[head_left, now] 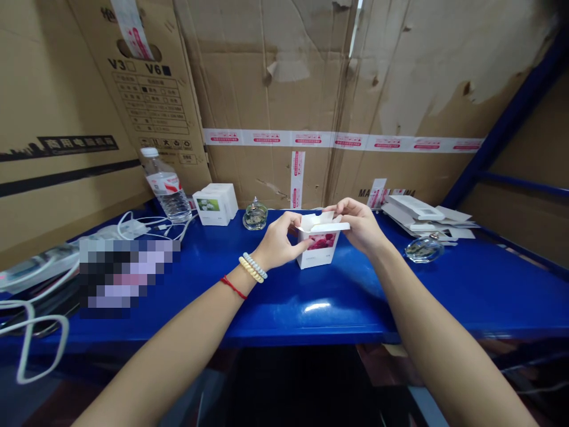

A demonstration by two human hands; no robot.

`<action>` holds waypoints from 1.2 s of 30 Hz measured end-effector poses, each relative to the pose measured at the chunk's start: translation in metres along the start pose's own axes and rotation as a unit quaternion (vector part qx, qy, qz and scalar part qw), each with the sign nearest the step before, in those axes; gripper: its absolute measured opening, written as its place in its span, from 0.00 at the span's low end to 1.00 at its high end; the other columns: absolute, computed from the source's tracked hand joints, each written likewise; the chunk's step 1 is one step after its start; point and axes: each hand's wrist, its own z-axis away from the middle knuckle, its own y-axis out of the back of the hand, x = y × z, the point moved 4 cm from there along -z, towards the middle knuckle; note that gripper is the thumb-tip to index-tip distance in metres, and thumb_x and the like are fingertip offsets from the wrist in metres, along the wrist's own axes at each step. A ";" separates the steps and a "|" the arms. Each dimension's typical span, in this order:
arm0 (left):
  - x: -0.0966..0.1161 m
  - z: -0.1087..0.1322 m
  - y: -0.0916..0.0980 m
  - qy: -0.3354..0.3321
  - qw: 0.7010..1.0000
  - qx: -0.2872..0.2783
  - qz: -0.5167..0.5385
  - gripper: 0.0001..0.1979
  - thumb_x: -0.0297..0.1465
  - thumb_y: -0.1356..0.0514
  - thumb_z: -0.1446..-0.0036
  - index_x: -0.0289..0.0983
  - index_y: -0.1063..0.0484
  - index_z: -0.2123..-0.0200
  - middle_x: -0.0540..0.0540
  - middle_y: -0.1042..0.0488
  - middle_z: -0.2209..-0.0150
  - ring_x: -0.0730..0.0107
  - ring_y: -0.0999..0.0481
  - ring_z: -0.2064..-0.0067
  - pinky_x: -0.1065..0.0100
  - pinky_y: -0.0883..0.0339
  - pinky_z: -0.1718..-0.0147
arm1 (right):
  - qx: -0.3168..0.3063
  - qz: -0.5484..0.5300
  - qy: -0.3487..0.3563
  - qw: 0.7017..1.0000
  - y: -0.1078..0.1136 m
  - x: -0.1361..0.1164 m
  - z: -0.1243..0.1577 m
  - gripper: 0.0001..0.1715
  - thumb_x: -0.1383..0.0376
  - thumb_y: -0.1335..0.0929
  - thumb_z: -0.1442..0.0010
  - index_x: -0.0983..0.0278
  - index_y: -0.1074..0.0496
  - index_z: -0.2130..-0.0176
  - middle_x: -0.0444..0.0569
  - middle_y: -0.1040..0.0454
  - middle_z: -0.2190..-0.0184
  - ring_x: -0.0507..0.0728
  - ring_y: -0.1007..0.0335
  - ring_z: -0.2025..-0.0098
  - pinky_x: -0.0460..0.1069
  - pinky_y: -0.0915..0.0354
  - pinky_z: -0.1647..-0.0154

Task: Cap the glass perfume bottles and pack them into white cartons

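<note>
A small white carton [316, 255] with a pink flower picture stands at the middle of the blue shelf, its top flaps up. My left hand [282, 240] grips its left side, thumb across the front and fingers behind. At the upper right edge, my right hand [358, 222] has its fingers closed on the carton's flap; some fingertips are hidden behind it. What lies inside the carton cannot be seen. Left of my hands sits a glass bottle with a pointed stopper [255, 216]. Another glass bottle [422, 249] lies tilted on the right.
White cartons [214, 207] with a green picture stand at the back left, near a water bottle [166, 188]. Flattened white cartons [418, 212] are piled at the back right. White cables [42, 320] tangle on the left. Large cardboard [258, 95] walls the back of the blue shelf [275, 317].
</note>
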 end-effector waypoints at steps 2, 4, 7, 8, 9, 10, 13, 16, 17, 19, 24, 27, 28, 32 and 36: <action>-0.001 0.000 0.000 -0.010 1.000 0.006 0.006 0.21 0.36 0.32 0.52 0.38 0.38 0.59 0.45 0.26 0.60 0.71 0.24 0.64 0.68 0.27 0.64 | 0.019 -0.004 0.009 1.000 0.002 0.000 -0.001 0.15 0.73 0.29 0.66 0.62 0.32 0.73 0.42 0.24 0.73 0.51 0.30 0.72 0.45 0.40 0.73; 0.000 0.000 0.000 -0.024 1.000 0.005 -0.001 0.26 0.35 0.32 0.52 0.37 0.38 0.52 0.44 0.26 0.59 0.71 0.23 0.63 0.69 0.27 0.64 | 0.016 0.008 0.007 1.000 0.003 0.001 -0.001 0.15 0.72 0.28 0.65 0.62 0.29 0.72 0.43 0.24 0.74 0.50 0.31 0.73 0.45 0.40 0.73; 0.007 -0.001 0.002 -0.078 0.996 -0.007 -0.046 0.22 0.33 0.34 0.49 0.37 0.34 0.52 0.43 0.25 0.57 0.70 0.23 0.61 0.69 0.26 0.63 | -0.010 0.037 -0.005 0.999 0.003 0.002 -0.001 0.09 0.68 0.26 0.63 0.65 0.27 0.75 0.46 0.23 0.73 0.51 0.29 0.72 0.46 0.37 0.70; 0.010 -0.002 0.002 -0.100 0.993 -0.009 -0.063 0.17 0.31 0.34 0.48 0.36 0.31 0.54 0.44 0.25 0.58 0.70 0.24 0.60 0.68 0.26 0.62 | -0.016 0.043 -0.008 0.999 0.004 0.003 -0.001 0.09 0.67 0.26 0.62 0.65 0.27 0.76 0.46 0.23 0.73 0.51 0.29 0.71 0.46 0.36 0.69; 0.013 -0.002 0.003 -0.120 0.990 -0.009 -0.076 0.14 0.30 0.35 0.48 0.36 0.30 0.57 0.44 0.25 0.59 0.70 0.24 0.60 0.68 0.26 0.62 | -0.021 0.048 -0.011 0.999 0.004 0.003 -0.001 0.09 0.66 0.25 0.62 0.65 0.26 0.75 0.47 0.23 0.73 0.51 0.28 0.71 0.46 0.36 0.69; 0.015 -0.002 0.003 -0.138 0.987 -0.007 -0.086 0.12 0.29 0.35 0.47 0.36 0.29 0.59 0.44 0.25 0.59 0.69 0.24 0.59 0.68 0.25 0.61 | -0.025 0.053 -0.012 0.998 0.005 0.004 -0.001 0.10 0.65 0.25 0.62 0.65 0.25 0.75 0.47 0.22 0.73 0.51 0.28 0.71 0.46 0.35 0.69; 0.017 -0.001 0.004 -0.171 0.980 0.004 -0.103 0.12 0.28 0.35 0.48 0.36 0.29 0.60 0.44 0.25 0.60 0.69 0.24 0.58 0.67 0.25 0.60 | -0.034 0.071 -0.016 0.997 0.006 0.005 -0.001 0.12 0.64 0.24 0.62 0.66 0.25 0.74 0.46 0.23 0.73 0.51 0.29 0.72 0.47 0.35 0.69; 0.017 0.000 0.003 -0.190 0.976 0.003 -0.108 0.11 0.27 0.36 0.47 0.36 0.28 0.59 0.43 0.25 0.59 0.69 0.24 0.57 0.67 0.25 0.59 | -0.048 0.077 -0.019 0.996 0.006 0.006 -0.001 0.13 0.65 0.23 0.63 0.66 0.25 0.75 0.46 0.24 0.73 0.51 0.29 0.72 0.47 0.35 0.68; 0.017 0.000 0.003 -0.197 0.974 0.001 -0.108 0.11 0.26 0.37 0.46 0.36 0.28 0.58 0.43 0.25 0.59 0.69 0.24 0.57 0.67 0.25 0.58 | -0.052 0.074 -0.020 0.996 0.005 0.006 -0.001 0.13 0.65 0.23 0.63 0.66 0.26 0.75 0.45 0.24 0.73 0.51 0.29 0.72 0.47 0.35 0.68; 0.018 0.001 0.003 -0.208 0.972 -0.003 -0.108 0.10 0.26 0.38 0.45 0.37 0.27 0.58 0.44 0.26 0.59 0.70 0.24 0.57 0.67 0.25 0.58 | -0.059 0.068 -0.022 0.996 0.004 0.006 -0.001 0.13 0.67 0.23 0.64 0.65 0.27 0.75 0.45 0.25 0.73 0.51 0.29 0.71 0.47 0.36 0.68; 0.017 0.000 0.003 -0.206 0.972 -0.001 -0.117 0.08 0.26 0.38 0.46 0.37 0.27 0.61 0.44 0.27 0.59 0.70 0.24 0.57 0.67 0.26 0.59 | -0.066 0.050 -0.032 0.996 0.000 0.005 0.000 0.11 0.70 0.25 0.65 0.66 0.29 0.77 0.44 0.26 0.69 0.50 0.30 0.68 0.47 0.37 0.66; 0.014 0.000 0.001 -0.183 0.977 -0.007 -0.109 0.07 0.27 0.38 0.46 0.37 0.27 0.61 0.43 0.27 0.58 0.72 0.25 0.61 0.69 0.26 0.63 | -0.061 0.047 -0.048 0.996 -0.001 0.006 0.000 0.09 0.69 0.26 0.64 0.66 0.29 0.77 0.44 0.26 0.68 0.50 0.32 0.68 0.46 0.39 0.66; 0.013 0.000 0.000 -0.176 0.979 -0.007 -0.106 0.07 0.27 0.38 0.46 0.36 0.27 0.61 0.43 0.28 0.57 0.73 0.25 0.62 0.70 0.26 0.64 | -0.063 0.050 -0.052 0.995 -0.002 0.007 0.000 0.09 0.68 0.26 0.63 0.66 0.29 0.77 0.44 0.26 0.68 0.50 0.32 0.68 0.46 0.39 0.66; 0.014 -0.001 0.000 -0.161 0.981 0.003 -0.108 0.06 0.30 0.36 0.46 0.36 0.27 0.64 0.42 0.28 0.56 0.68 0.24 0.56 0.67 0.26 0.59 | -0.075 0.058 -0.055 0.994 -0.003 0.006 0.000 0.10 0.64 0.26 0.60 0.66 0.29 0.78 0.45 0.25 0.69 0.49 0.33 0.70 0.46 0.42 0.68; 0.015 -0.003 0.001 -0.140 0.983 0.002 -0.117 0.07 0.34 0.35 0.45 0.35 0.28 0.69 0.42 0.28 0.56 0.68 0.25 0.56 0.65 0.27 0.58 | -0.075 0.035 -0.042 0.996 -0.003 0.002 0.001 0.13 0.62 0.26 0.59 0.65 0.32 0.78 0.46 0.24 0.70 0.50 0.33 0.71 0.46 0.42 0.69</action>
